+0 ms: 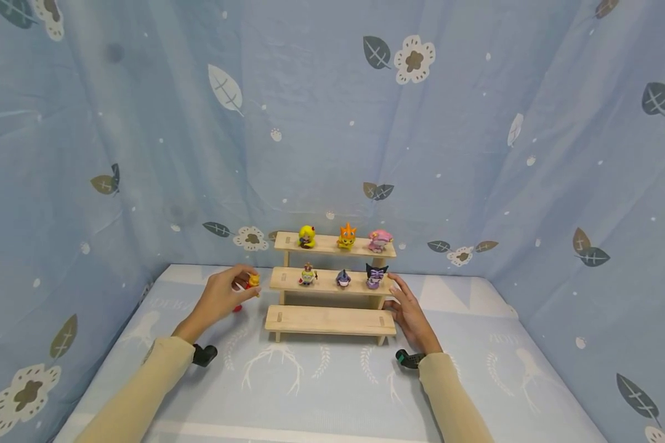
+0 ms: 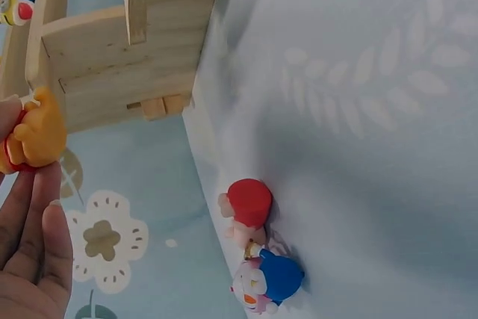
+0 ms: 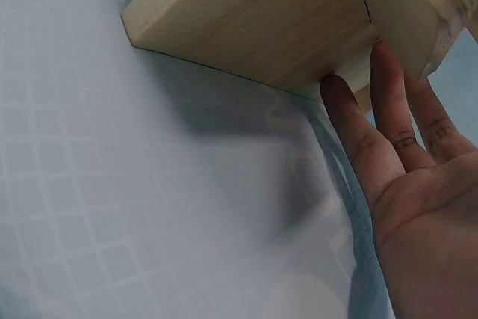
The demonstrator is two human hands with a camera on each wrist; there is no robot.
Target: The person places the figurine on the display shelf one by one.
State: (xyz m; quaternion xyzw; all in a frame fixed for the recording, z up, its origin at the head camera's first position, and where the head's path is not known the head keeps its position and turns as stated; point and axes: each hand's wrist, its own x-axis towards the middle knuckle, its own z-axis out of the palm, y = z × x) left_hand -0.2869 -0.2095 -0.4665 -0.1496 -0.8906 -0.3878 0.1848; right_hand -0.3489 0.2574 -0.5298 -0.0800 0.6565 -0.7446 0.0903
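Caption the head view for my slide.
Left hand pinches a yellow figurine beside a tiered wooden stand bearing six others.

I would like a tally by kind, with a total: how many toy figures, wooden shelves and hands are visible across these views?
Wooden shelves: 3
Toy figures: 9 (6 on shelves, 1 held, 2 on the table)
Hands (left hand, right hand): 2
Total: 14

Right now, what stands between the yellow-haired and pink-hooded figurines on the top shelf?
In the head view, a spiky orange-and-yellow figurine stands between them.
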